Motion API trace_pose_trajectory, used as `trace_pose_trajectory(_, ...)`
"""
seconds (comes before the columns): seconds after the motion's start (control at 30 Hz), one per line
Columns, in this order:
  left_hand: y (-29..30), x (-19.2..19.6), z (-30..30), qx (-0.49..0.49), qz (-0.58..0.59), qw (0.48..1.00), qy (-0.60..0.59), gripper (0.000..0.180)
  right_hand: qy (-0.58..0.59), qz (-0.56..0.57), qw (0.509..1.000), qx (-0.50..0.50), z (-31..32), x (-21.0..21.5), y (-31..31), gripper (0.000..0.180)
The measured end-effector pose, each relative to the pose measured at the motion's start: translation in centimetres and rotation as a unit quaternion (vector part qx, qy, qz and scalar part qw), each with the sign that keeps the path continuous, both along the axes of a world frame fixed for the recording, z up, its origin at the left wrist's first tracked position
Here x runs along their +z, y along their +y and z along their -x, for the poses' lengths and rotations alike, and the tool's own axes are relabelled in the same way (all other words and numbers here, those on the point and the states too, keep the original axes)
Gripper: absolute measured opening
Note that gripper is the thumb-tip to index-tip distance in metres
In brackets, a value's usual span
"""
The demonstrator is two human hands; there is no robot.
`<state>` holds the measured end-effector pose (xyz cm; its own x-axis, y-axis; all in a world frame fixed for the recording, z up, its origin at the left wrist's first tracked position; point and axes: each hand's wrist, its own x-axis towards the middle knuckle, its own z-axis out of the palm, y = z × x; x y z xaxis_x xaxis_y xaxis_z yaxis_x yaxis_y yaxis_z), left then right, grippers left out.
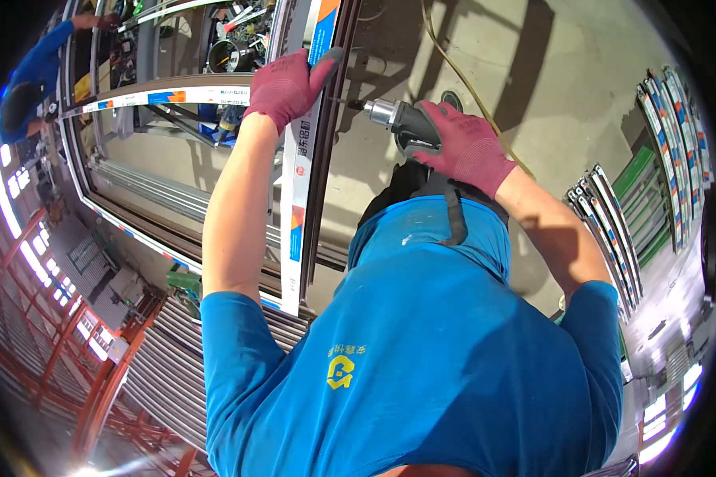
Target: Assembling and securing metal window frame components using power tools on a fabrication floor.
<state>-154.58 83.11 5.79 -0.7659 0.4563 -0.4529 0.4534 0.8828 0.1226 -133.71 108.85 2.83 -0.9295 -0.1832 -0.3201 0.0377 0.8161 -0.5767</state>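
Observation:
My left hand (285,89), in a maroon glove with grey fingertips, is closed over a long metal frame bar (298,183). It grips where a crossbar (167,97) meets that bar. White film with blue and orange labels covers the bar's face; its side is dark brown. In my right hand (463,143), gloved alike, is a power drill (414,126) with a silver chuck. Its thin bit points left at the bar's dark side, close to my left hand. Whether the tip touches the metal cannot be made out.
Tools and loose parts (235,48) lie beyond the crossbar. Another person in blue (36,75) works at the far left. A yellowish hose (461,71) crosses the floor. Stacked metal profiles (672,151) stand at the right, and more bars (163,374) lie at lower left.

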Motion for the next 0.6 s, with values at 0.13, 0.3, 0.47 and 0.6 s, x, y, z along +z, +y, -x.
trace_pose_trajectory(0.13, 0.6, 0.5, -0.2, 0.009, 0.009, 1.000, 0.008, 0.081, -0.004, 0.010, 1.000, 0.004, -0.1, -0.4, 0.4, 0.084)
trace_pose_trajectory(0.3, 0.2, 0.3, -0.1, 0.009, 0.006, 1.000, 0.004, 0.082, 0.063, -0.027, 0.997, 0.022, 0.2, 0.5, 0.5, 0.083)
trace_pose_trajectory(0.47, -0.2, 1.0, 0.1, 0.028, 0.000, 0.999, -0.017, 0.079, -0.015, 0.014, 1.000, 0.004, 0.2, 0.9, 0.3, 0.081)
trace_pose_trajectory(0.6, -3.4, 2.2, -2.5, -0.002, -0.323, 0.929, 0.181, 0.050, 0.024, 0.047, 0.999, -0.007, -1.7, 0.9, 2.4, 0.074)
